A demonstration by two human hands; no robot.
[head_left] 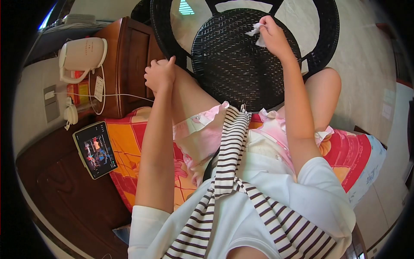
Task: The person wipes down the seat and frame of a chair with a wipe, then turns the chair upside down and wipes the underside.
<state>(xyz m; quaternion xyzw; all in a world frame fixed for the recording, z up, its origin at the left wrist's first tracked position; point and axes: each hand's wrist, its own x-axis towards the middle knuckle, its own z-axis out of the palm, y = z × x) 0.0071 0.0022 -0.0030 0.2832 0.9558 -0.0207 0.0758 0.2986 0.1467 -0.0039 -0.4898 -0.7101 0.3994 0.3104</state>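
Head view.
White tissue [260,42]: upper part of frame, right of centre, above the woven black seat of the chair [233,56]; middle portion hidden within the fingers. Whether it touches the seat cannot be told. Crumpled; one end juts toward the left of the frame, another hangs toward the bottom. Single long axis not discernible.
Chair: frame cut off by the upper edge.
Right hand [273,38]: grip closed, tissue pinched between thumb and bent fingers; palm out of sight.
Left hand [160,75]: upper left of centre, resting on the knee, thumb raised, fingers bent; underside hidden, so how far open the grip stands cannot be told.
Tablet [95,149]: left, screen lit, small text illegible.
Kettle [84,54]: upper left, pale, printed marks too small to read.
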